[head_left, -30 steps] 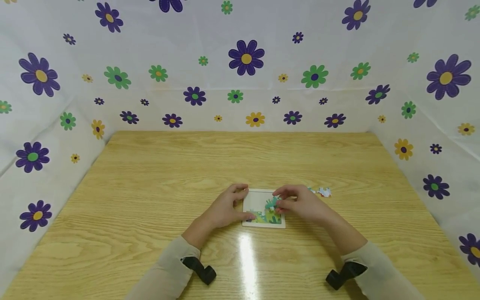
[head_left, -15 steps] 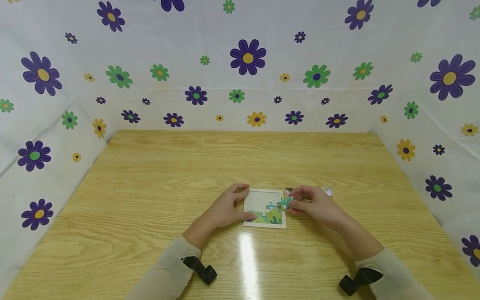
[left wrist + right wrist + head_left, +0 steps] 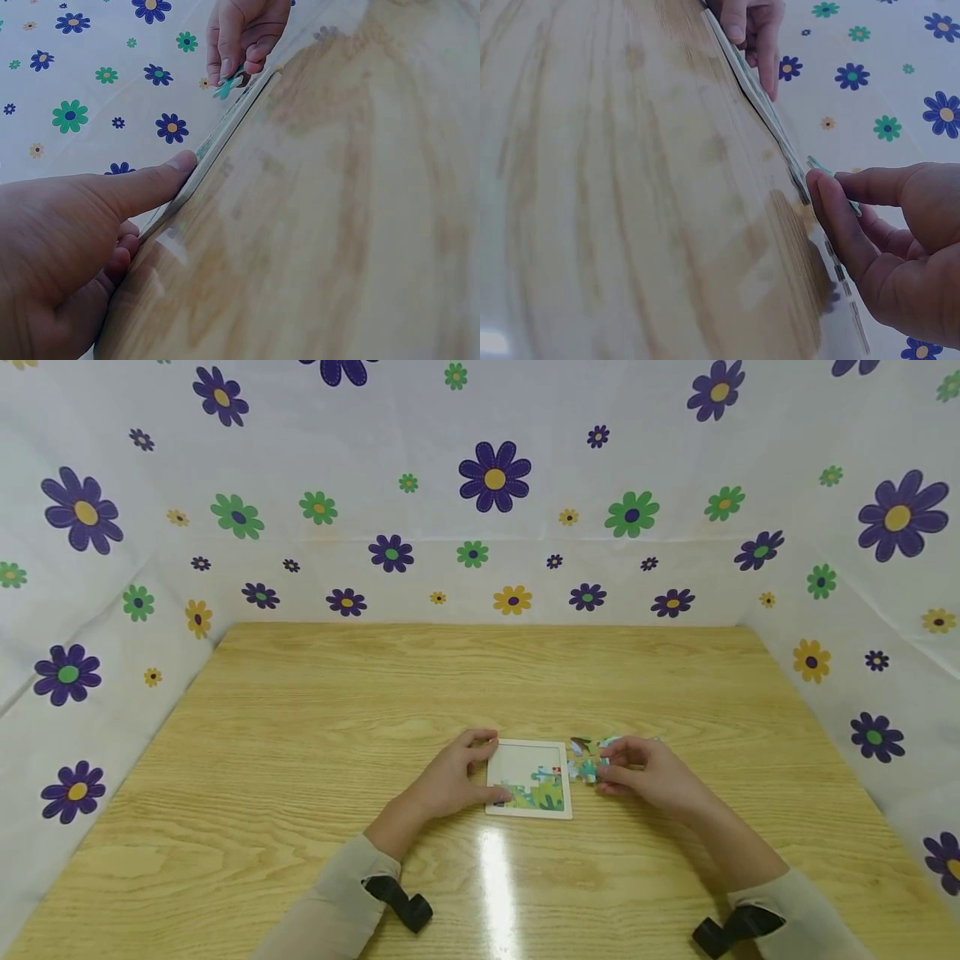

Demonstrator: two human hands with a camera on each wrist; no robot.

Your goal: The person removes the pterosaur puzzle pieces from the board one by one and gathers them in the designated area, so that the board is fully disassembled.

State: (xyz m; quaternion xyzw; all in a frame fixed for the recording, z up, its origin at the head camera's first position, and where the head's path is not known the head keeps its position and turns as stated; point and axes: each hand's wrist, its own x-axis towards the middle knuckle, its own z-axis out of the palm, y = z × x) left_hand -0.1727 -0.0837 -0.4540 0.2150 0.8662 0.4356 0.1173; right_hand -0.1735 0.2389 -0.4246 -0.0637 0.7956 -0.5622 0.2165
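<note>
A small jigsaw puzzle tray [image 3: 567, 781] with a pale rim lies flat on the table in the head view. Joined green and yellow pieces [image 3: 536, 795] fill its lower part and a bit of its right side; the upper left shows bare backing. My left hand [image 3: 453, 777] holds the tray by its left side, thumb on the near left corner and fingers at the far left corner. Just right of the tray, my right hand [image 3: 652, 777] pinches a teal puzzle piece [image 3: 224, 89] between thumb and fingers, held slightly raised in the left wrist view.
Loose puzzle pieces [image 3: 581, 747] lie to the right of the tray, some hidden behind my right hand. The wood-grain table [image 3: 360, 685] is bordered by a white flower-printed cloth [image 3: 300, 435] at the back and sides. Black straps with camera mounts [image 3: 408, 906] sit on both wrists.
My right hand has moved right, off the tray, with the teal puzzle piece, uncovering loose pieces beside the rim. The left hand stays on the tray.
</note>
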